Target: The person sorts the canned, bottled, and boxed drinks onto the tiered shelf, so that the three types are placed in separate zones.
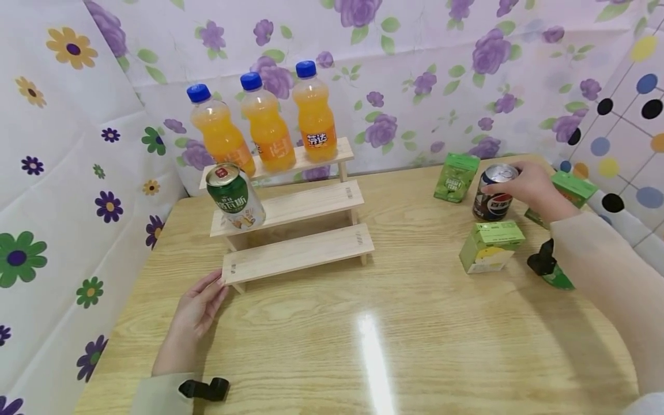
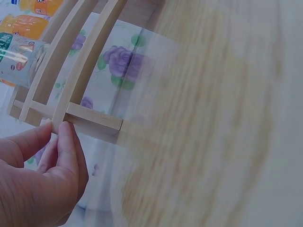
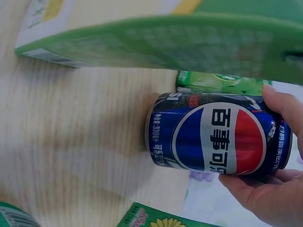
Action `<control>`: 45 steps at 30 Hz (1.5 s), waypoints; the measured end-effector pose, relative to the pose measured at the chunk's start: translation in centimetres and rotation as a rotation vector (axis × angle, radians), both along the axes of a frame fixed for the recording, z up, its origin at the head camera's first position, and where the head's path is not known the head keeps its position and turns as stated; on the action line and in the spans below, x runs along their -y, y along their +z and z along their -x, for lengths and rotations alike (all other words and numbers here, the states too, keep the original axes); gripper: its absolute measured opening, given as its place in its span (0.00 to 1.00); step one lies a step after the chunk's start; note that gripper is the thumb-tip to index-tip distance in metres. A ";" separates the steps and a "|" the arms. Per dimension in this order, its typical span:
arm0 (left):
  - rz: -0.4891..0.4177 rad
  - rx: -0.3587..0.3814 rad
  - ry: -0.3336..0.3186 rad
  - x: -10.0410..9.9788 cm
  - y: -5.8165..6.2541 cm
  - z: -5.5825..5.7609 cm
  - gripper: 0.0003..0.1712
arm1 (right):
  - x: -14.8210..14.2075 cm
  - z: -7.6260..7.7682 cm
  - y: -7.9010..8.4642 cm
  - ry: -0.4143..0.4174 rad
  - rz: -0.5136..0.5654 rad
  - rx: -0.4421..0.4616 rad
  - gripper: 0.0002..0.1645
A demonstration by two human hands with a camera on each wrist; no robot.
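My right hand (image 1: pixel 531 187) grips a dark blue Pepsi can (image 1: pixel 490 206) near its top, thumb on one side and fingers on the other. The can is upright at the right of the table, its round red, white and blue logo facing the right wrist camera. My left hand (image 1: pixel 199 305) pinches the left end of the lowest step of a three-tier wooden rack (image 1: pixel 301 253) between thumb and fingers. On the rack's middle step, at the left, stands a green and white can (image 1: pixel 236 199). Three orange soda bottles (image 1: pixel 316 124) with blue caps line the top step.
Around the Pepsi can stand a green packet (image 1: pixel 455 178), a light green carton (image 1: pixel 490 248) in front and another green box (image 1: pixel 573 187) behind my right wrist. A green item (image 1: pixel 560 279) lies partly under my right forearm. Flowered cloth (image 1: pixel 415 86) hangs behind the table.
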State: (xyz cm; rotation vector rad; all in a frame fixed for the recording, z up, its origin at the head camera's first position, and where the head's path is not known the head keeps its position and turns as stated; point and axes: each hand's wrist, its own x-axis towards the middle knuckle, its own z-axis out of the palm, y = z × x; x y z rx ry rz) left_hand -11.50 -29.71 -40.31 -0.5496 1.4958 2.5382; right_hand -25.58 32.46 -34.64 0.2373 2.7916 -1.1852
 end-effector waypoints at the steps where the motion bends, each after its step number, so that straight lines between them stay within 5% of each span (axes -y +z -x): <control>1: 0.003 0.001 0.000 0.0 -0.1 0.0 0.18 | 0.0 0.0 0.2 -0.001 -0.013 -0.010 0.55; 13: 0.044 0.018 0.004 -0.2 -1.0 -1.5 0.21 | 0.1 -1.3 3.2 -0.010 -0.081 -0.105 0.56; 26: 0.053 -0.008 0.008 0.0 0.0 -0.8 0.19 | 2.9 -2.1 8.5 -0.031 -0.070 -0.139 0.60; 35: 0.049 -0.006 0.004 0.0 0.2 -0.1 0.20 | 5.3 -3.4 9.9 -0.015 -0.043 -0.195 0.54; 45: 0.069 0.001 0.006 0.0 0.2 0.1 0.20 | 9.2 -4.7 10.8 0.047 0.063 -0.353 0.46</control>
